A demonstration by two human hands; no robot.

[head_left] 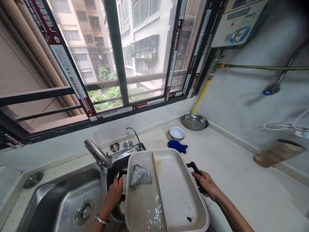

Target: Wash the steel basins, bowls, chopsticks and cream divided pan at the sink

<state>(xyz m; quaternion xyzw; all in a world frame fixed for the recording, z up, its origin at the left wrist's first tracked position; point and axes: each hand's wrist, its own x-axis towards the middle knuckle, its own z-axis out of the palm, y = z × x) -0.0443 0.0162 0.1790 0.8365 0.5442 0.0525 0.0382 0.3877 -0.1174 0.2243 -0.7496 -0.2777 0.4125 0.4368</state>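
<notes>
As a person's left hand (pixel 114 192) and right hand (pixel 207 184) grip a divided pan (pixel 177 180) by its dark handles (pixel 192 165), the fingers (pixel 198 176) of each curl closed around their bar. The pan sits partly over the steel sink (pixel 62 193), beside the desk (pixel 236 170); whether it rests or is held clear cannot be told. Dark scraps dot its right compartment; a grey mesh cloth (pixel 140 176) lies in the wet left one. An even pull on both handles, rim kept level, should stop liquid slopping across the divider; any tipping is best done slowly, over the basin. Beyond lie a blue cloth (pixel 178 146), a white bowl (pixel 177 132) and a steel dish (pixel 195 121).
</notes>
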